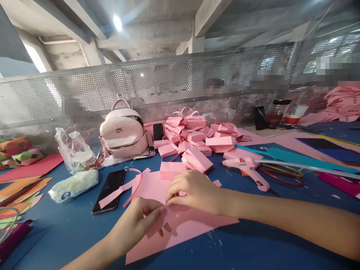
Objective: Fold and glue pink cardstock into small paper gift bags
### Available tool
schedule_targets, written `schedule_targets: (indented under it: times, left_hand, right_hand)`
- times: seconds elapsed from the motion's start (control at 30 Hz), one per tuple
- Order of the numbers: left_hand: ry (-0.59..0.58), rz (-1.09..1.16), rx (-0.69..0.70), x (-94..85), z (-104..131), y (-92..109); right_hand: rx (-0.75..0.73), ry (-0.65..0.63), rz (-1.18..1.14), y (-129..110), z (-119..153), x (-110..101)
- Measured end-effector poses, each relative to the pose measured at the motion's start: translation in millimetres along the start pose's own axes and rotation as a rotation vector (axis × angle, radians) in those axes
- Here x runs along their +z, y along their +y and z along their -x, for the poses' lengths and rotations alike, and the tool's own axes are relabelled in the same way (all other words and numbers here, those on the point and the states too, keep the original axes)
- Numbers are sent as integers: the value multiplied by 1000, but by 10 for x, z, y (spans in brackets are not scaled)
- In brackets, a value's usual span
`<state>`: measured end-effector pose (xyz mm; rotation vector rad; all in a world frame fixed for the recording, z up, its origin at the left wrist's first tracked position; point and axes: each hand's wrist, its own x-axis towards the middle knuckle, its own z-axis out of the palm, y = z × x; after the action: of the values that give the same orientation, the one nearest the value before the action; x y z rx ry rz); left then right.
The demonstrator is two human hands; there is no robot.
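Note:
My left hand [143, 217] and my right hand [194, 191] meet near the middle, thumbs and fingertips pinching a small pink paper piece [158, 226] between them. Below them, a large pink sheet [197, 225] lies flat on the blue table. A folded pink paper box [171, 170] sits just behind my right hand. Beside my left hand are a curved pink strip [137, 187] and a straight pink paper strip [114, 197], the straight one lying across a dark smartphone [108, 191]. My fingers partly cover the held piece, so its full shape is hidden.
Behind the sheet rises a heap of folded pink paper pieces [194, 131], with a pale pink backpack [122, 131] to its left. A pink glue gun [247, 167] lies to the right. Tissue pack [74, 185] and plastic bag [74, 150] are at left. A perforated metal screen [168, 82] stands behind.

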<state>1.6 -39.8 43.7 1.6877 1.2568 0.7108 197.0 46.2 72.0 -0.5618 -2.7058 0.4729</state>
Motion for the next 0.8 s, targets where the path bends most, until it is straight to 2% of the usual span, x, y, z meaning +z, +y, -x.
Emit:
schedule_targets:
  times: [0.1, 0.3, 0.47, 0.67, 0.8]
  left_hand:
    - [15, -5, 21, 16, -27, 38]
    - [22, 3, 3, -110, 86, -5]
    - [29, 18, -28, -246, 251, -114]
    - [55, 4, -21, -266, 384, -160]
    - [56, 14, -7, -262, 383, -133]
  right_hand:
    - [95, -25, -28, -43, -63, -3]
    - [185, -36, -116, 80, 26, -224]
    - [283, 26, -206, 275, 220, -360]
    - [256, 128, -174, 405, 345, -473]
    - [222, 278, -186, 375, 339, -526]
